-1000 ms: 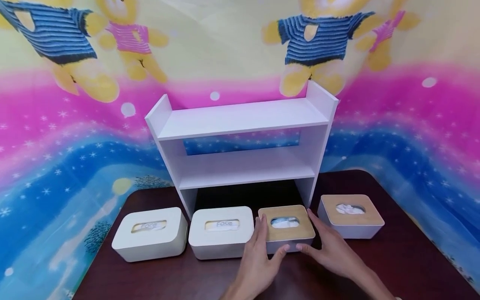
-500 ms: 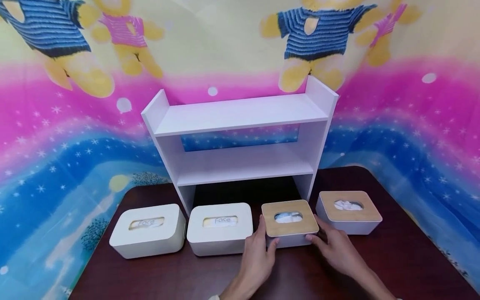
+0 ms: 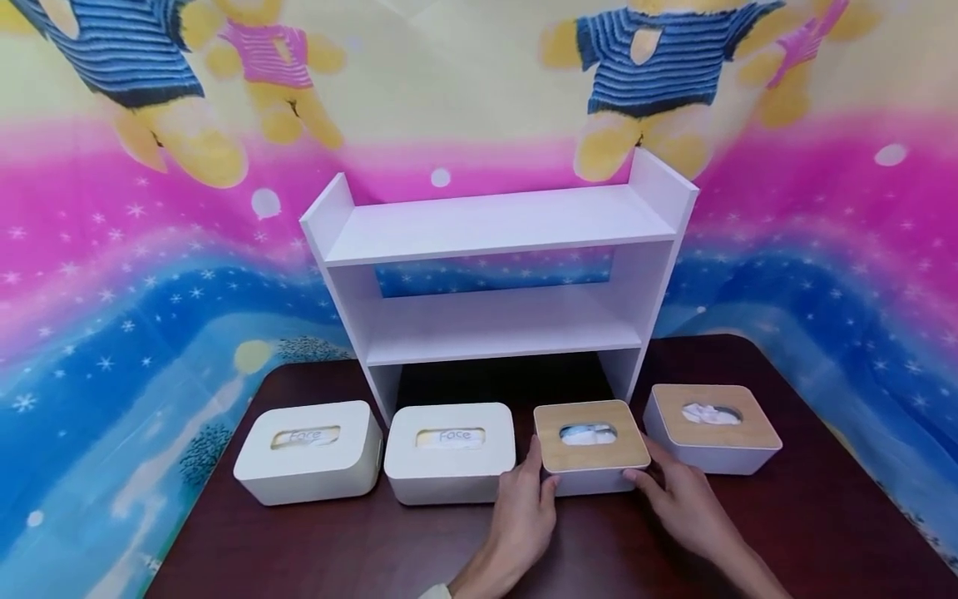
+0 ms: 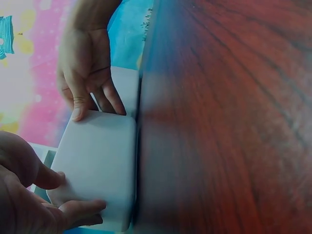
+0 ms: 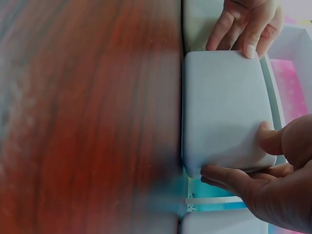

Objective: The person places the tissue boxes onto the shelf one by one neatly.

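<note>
A white tissue box with a wooden lid (image 3: 591, 445) sits at the front of the dark table, just before the white shelf unit (image 3: 494, 274). My left hand (image 3: 535, 481) grips its left side with the thumb on the front face. Opposite it, my right hand (image 3: 648, 479) grips the right side. In the left wrist view the box's pale front face (image 4: 97, 161) lies between my left hand (image 4: 73, 197) and my right hand (image 4: 90, 83). The right wrist view shows the same box (image 5: 224, 107), my right hand (image 5: 243, 161) and my left hand (image 5: 246, 29).
Two white boxes labelled "Face" (image 3: 310, 449) (image 3: 449, 449) stand to the left in the same row. A second wood-lidded tissue box (image 3: 711, 424) stands to the right. The shelf unit has two bare shelves. Bare dark table (image 3: 337, 549) lies in front.
Both hands have drawn back along the box's sides to its front corners. The box has turned a little squarer to the row. The head view has shifted slightly.
</note>
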Demonstrator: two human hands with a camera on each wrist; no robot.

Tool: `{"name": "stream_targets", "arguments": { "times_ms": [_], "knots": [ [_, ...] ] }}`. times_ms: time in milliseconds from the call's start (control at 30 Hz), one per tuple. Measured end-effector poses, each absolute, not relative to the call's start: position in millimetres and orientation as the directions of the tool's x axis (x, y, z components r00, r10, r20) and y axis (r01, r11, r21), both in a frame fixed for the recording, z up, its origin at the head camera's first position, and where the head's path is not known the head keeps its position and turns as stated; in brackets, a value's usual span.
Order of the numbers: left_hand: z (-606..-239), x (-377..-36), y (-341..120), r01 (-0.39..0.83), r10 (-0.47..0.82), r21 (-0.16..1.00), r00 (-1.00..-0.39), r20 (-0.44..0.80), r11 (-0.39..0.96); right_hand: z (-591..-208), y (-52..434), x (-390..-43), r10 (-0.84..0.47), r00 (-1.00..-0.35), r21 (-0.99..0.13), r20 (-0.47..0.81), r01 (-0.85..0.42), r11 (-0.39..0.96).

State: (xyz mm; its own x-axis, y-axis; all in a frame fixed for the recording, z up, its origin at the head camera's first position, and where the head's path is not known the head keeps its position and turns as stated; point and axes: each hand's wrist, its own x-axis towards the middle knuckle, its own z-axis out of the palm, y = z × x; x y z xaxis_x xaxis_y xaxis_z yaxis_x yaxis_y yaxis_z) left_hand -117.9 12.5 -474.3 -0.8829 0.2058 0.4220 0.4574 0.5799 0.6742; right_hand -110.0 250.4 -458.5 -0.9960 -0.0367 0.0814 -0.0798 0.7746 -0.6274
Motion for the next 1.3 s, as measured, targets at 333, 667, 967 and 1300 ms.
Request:
{"name": "stream_targets", "arguments": {
  "times_ms": [333,667,967,1300],
  "knots": [
    [-444,-117,6,0.419,0.188,0.726,-0.905,0.381,0.545,-434,249,-110,-0.01,-0.995,-0.608,0.099,-0.068,0.791],
    [-412,-133,-4,0.479,0.147,0.771,-0.874,0.463,0.419,-391,236,-117,0.012,-0.947,-0.57,0.32,-0.182,0.801],
    [-375,-141,-13,0.464,0.091,0.823,-0.883,0.461,0.328,-359,224,-130,0.022,-0.906,-0.565,0.423,-0.244,0.788],
    [-342,-153,-15,0.419,0.077,0.838,-0.904,0.42,0.35,-335,224,-139,0.055,-0.893,-0.573,0.446,-0.238,0.784]
  ]
}}
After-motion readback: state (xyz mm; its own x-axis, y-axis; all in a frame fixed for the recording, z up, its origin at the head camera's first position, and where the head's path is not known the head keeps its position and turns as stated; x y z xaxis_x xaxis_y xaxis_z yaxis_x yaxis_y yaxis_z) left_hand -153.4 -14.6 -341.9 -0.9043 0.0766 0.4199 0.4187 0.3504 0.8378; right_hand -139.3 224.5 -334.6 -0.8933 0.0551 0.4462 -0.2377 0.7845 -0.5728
